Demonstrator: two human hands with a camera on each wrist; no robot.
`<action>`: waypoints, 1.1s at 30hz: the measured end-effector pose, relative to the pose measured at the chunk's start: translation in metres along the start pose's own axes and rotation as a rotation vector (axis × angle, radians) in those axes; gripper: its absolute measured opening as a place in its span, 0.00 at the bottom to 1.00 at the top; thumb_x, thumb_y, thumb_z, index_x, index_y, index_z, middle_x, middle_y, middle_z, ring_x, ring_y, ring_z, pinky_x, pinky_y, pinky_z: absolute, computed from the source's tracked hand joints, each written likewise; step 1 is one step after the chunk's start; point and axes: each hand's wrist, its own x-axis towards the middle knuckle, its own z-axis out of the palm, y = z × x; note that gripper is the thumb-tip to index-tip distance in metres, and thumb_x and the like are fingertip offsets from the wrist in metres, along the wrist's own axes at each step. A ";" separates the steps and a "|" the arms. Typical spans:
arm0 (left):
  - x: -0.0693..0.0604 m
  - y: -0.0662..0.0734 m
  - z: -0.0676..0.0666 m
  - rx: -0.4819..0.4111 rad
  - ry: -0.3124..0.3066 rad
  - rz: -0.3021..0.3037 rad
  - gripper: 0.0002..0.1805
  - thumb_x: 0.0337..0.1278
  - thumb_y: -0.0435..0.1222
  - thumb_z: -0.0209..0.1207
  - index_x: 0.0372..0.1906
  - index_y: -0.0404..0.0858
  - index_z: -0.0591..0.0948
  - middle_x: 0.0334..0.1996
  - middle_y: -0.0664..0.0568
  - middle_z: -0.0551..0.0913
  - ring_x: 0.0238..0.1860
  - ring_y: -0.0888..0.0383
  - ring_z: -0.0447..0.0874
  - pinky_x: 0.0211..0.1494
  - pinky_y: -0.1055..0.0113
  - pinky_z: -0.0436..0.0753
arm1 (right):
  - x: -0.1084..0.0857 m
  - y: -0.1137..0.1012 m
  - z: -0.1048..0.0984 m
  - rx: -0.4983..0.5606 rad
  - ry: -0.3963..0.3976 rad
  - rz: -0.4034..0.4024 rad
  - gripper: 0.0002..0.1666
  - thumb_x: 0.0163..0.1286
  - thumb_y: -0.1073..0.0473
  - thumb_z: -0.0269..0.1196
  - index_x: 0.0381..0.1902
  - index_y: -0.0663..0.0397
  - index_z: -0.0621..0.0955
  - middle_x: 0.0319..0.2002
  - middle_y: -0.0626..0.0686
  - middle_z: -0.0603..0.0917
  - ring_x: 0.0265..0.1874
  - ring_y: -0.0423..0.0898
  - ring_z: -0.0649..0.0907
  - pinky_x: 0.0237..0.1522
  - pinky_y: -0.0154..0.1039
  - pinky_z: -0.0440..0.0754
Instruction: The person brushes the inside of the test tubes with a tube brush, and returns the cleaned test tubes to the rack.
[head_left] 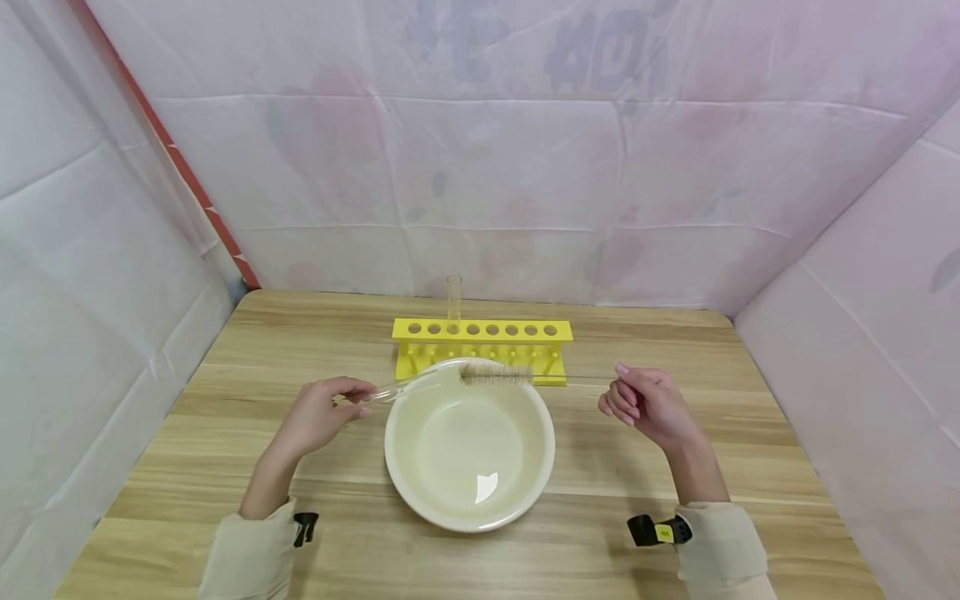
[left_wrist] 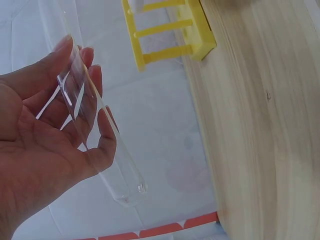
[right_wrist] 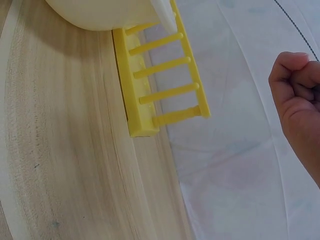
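Note:
Over the left rim of the cream basin (head_left: 471, 521), my left hand (head_left: 318, 412) holds a clear glass test tube (head_left: 401, 387) between thumb and fingers. In the left wrist view, the rounded end of the test tube (left_wrist: 125, 182) sticks out past the little finger of the hand (left_wrist: 55, 107). My right hand (head_left: 651, 407) pinches the thin wire handle of a test tube brush (head_left: 497, 374). Its bristles hang level above the far part of the basin, tip toward the tube and apart from it. The right wrist view shows the twisted wire (right_wrist: 299, 27) leaving the curled fingers (right_wrist: 292, 75).
Behind the basin stands a yellow test tube rack (head_left: 498, 331) with a row of round holes and pegs. Another glass test tube (head_left: 453, 300) stands upright in it. The wooden table (head_left: 637, 333) meets cloth-covered walls (head_left: 510, 183) at the back and sides.

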 end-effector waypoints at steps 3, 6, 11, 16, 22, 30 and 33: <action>0.001 0.000 0.001 -0.005 -0.006 0.002 0.13 0.48 0.27 0.63 0.42 0.33 0.82 0.38 0.46 0.83 0.40 0.51 0.78 0.40 0.57 0.76 | 0.001 0.000 0.001 0.007 -0.003 0.000 0.25 0.72 0.75 0.25 0.14 0.61 0.56 0.11 0.55 0.57 0.10 0.50 0.59 0.29 0.39 0.72; 0.001 0.000 0.001 -0.009 -0.016 0.003 0.13 0.48 0.27 0.63 0.43 0.33 0.82 0.38 0.45 0.83 0.41 0.50 0.78 0.42 0.55 0.76 | 0.001 0.000 0.002 0.014 -0.002 0.004 0.25 0.72 0.75 0.25 0.14 0.61 0.56 0.12 0.55 0.57 0.10 0.50 0.59 0.28 0.39 0.71; 0.003 0.002 0.002 -0.002 -0.023 -0.006 0.13 0.48 0.27 0.63 0.43 0.34 0.82 0.38 0.46 0.83 0.41 0.51 0.78 0.43 0.53 0.76 | 0.001 -0.001 0.004 0.006 0.012 0.026 0.25 0.72 0.74 0.26 0.14 0.62 0.56 0.12 0.56 0.57 0.10 0.50 0.58 0.29 0.39 0.71; 0.004 0.003 0.003 0.006 -0.015 -0.009 0.13 0.48 0.27 0.63 0.43 0.35 0.82 0.37 0.47 0.83 0.39 0.52 0.78 0.42 0.54 0.75 | 0.002 -0.001 0.006 -0.008 0.038 0.059 0.25 0.73 0.72 0.27 0.14 0.62 0.56 0.12 0.56 0.57 0.11 0.50 0.59 0.30 0.38 0.72; 0.005 0.003 0.005 0.021 -0.011 -0.005 0.13 0.48 0.27 0.63 0.42 0.35 0.83 0.36 0.49 0.83 0.38 0.53 0.79 0.43 0.54 0.75 | 0.004 0.000 0.006 0.023 0.017 0.031 0.25 0.72 0.74 0.25 0.14 0.62 0.55 0.12 0.56 0.56 0.10 0.50 0.58 0.29 0.39 0.71; 0.006 0.006 0.005 0.035 0.021 -0.009 0.13 0.48 0.27 0.64 0.42 0.35 0.83 0.36 0.48 0.84 0.39 0.51 0.79 0.43 0.52 0.73 | 0.005 0.002 0.005 0.036 0.009 0.025 0.25 0.72 0.74 0.24 0.14 0.62 0.56 0.12 0.56 0.57 0.11 0.51 0.58 0.30 0.39 0.71; 0.007 0.007 0.004 0.054 0.040 -0.014 0.12 0.48 0.27 0.64 0.42 0.35 0.83 0.36 0.49 0.84 0.39 0.51 0.80 0.44 0.51 0.73 | 0.005 0.003 0.005 0.042 0.001 0.022 0.25 0.72 0.74 0.24 0.14 0.62 0.56 0.12 0.56 0.57 0.10 0.51 0.58 0.30 0.38 0.71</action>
